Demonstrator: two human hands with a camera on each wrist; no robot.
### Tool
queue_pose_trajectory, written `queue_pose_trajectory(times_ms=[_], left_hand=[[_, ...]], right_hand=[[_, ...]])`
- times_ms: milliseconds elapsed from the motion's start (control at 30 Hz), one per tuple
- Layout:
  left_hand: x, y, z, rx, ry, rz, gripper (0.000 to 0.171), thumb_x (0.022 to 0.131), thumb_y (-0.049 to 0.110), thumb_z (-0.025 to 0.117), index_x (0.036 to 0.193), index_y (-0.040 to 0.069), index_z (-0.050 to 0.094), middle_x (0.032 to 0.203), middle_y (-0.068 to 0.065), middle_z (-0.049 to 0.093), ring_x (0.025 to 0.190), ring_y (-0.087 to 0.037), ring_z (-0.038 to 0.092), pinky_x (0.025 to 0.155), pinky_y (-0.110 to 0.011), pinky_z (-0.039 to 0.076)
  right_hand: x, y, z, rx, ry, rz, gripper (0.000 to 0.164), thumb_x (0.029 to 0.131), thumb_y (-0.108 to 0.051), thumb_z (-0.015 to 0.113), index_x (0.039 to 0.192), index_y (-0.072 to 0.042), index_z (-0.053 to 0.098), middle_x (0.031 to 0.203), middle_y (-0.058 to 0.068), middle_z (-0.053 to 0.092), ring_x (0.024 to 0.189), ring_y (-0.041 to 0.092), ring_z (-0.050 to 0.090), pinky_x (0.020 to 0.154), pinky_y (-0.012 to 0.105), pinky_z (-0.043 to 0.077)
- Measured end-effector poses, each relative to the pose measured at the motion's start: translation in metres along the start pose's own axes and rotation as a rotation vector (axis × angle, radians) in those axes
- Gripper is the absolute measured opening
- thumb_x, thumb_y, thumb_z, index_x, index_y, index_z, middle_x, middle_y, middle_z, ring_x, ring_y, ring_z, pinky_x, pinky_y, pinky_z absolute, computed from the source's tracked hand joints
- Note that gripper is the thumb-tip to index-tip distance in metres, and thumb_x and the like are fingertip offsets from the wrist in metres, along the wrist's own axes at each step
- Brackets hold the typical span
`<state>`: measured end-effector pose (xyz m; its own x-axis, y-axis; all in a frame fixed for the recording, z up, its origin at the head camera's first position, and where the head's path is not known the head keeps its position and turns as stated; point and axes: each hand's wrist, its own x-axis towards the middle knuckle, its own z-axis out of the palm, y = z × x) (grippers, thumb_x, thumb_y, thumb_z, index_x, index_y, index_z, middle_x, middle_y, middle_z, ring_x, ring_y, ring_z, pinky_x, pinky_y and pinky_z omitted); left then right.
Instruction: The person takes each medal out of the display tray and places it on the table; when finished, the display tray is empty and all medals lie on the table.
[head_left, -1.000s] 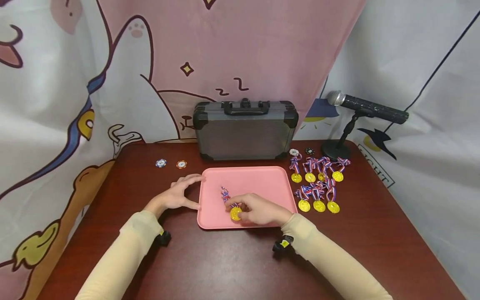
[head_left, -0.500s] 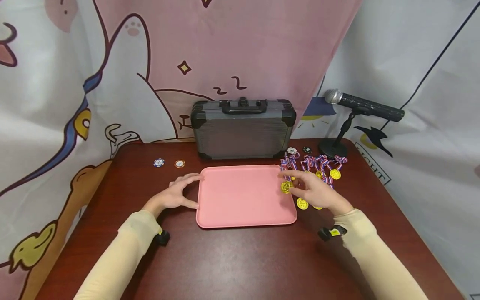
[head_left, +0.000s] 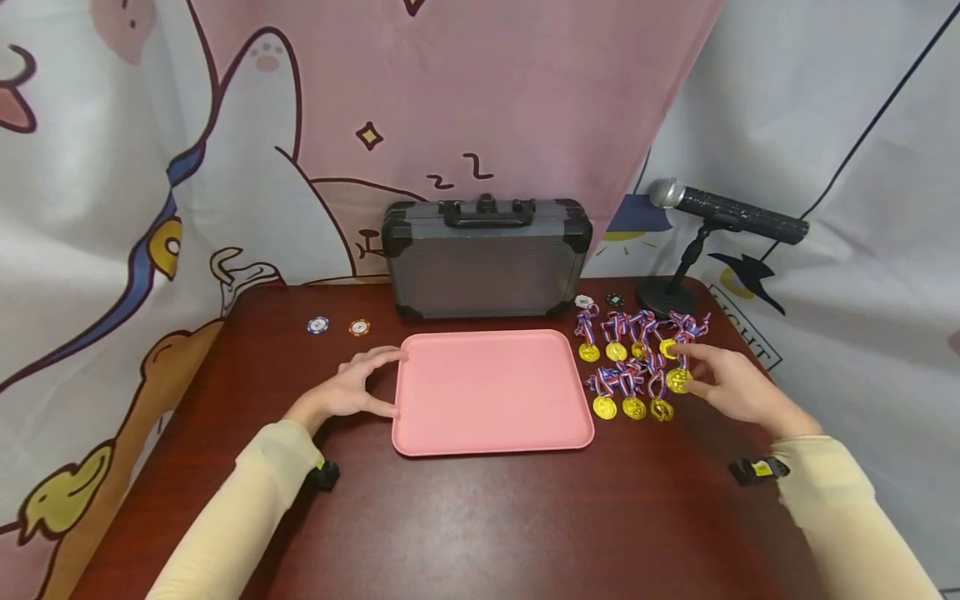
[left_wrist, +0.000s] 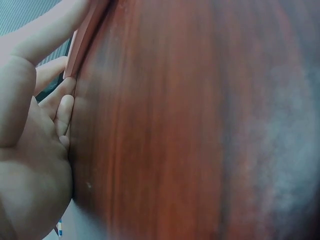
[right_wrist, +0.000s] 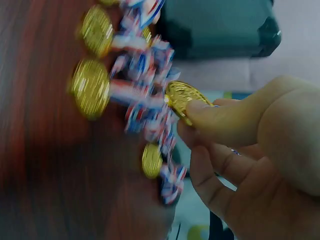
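Note:
My right hand [head_left: 738, 389] pinches a gold medal [right_wrist: 181, 98] between thumb and fingers, over the right end of the medal group. Its red, white and blue ribbon partly overlaps other ribbons. Several more gold medals [head_left: 633, 407] with striped ribbons lie in two rows right of the pink tray [head_left: 491, 392]. At the tray's left edge, my left hand [head_left: 345, 389] rests with thumb and fingers spread, the tips at the rim. No medal lies on the tray. In the left wrist view, the left hand's fingers [left_wrist: 62, 112] lie low by the table.
A grey case [head_left: 487, 271] stands behind the tray. A microphone [head_left: 735, 212] on a stand is at the back right. Two poker chips [head_left: 318, 325] lie at the back left, and a white and a black chip [head_left: 615, 299] lie behind the medals. Printed cloth hangs around the table.
My right hand has carried the medal from the tray rightward, past the other medals, to the far right of the group. The left hand stays at the tray's left edge.

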<state>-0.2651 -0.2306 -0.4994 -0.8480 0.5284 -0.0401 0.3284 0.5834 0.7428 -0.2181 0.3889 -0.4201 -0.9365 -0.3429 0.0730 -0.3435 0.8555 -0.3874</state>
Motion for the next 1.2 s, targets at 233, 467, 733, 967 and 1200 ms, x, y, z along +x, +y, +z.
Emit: queue_pose_trajectory(times_ms=[233,467,733,967,1200], left_hand=[[-0.002,0.0,0.0,-0.009,-0.005,-0.008,0.101,0.075,0.041,0.095,0.16,0.021,0.044,0.167,-0.011,0.032,0.151,-0.044,0.022,0.112,-0.075,0.008],[-0.002,0.0,-0.001,-0.013,-0.002,0.003,0.101,0.075,0.04,0.095,0.16,0.021,0.044,0.167,-0.011,0.032,0.151,-0.043,0.022,0.112,-0.072,0.01],[-0.002,0.003,0.0,-0.011,0.001,0.0,0.102,0.074,0.041,0.095,0.16,0.02,0.044,0.167,-0.011,0.032,0.151,-0.043,0.022,0.112,-0.072,0.011],[-0.002,0.004,0.0,-0.009,-0.002,0.0,0.1,0.076,0.041,0.094,0.16,0.022,0.044,0.167,-0.009,0.033,0.15,-0.043,0.024,0.112,-0.072,0.011],[-0.003,0.002,0.002,-0.02,0.004,0.017,0.097,0.076,0.039,0.095,0.158,0.022,0.046,0.167,-0.009,0.034,0.149,-0.042,0.025,0.111,-0.071,0.012]], right_hand=[[-0.009,0.024,0.011,-0.056,-0.113,0.021,0.055,0.085,0.006,0.08,0.138,-0.003,0.065,0.091,0.001,0.065,0.069,0.012,0.051,0.061,0.029,0.043],[-0.006,0.027,0.025,-0.116,-0.122,-0.021,0.056,0.08,0.008,0.085,0.133,0.002,0.067,0.115,0.019,0.068,0.079,0.018,0.054,0.068,0.033,0.05],[-0.004,0.029,0.026,-0.174,-0.111,-0.021,0.054,0.079,0.011,0.083,0.131,0.004,0.067,0.108,0.018,0.066,0.081,0.021,0.055,0.07,0.036,0.052],[-0.009,0.033,0.023,-0.154,-0.119,-0.025,0.058,0.079,0.01,0.083,0.134,0.003,0.064,0.104,0.015,0.063,0.079,0.019,0.052,0.068,0.035,0.048],[-0.014,0.027,0.017,-0.179,-0.071,-0.007,0.058,0.085,-0.001,0.083,0.139,0.001,0.061,0.129,0.031,0.063,0.104,0.042,0.066,0.087,0.06,0.056]])
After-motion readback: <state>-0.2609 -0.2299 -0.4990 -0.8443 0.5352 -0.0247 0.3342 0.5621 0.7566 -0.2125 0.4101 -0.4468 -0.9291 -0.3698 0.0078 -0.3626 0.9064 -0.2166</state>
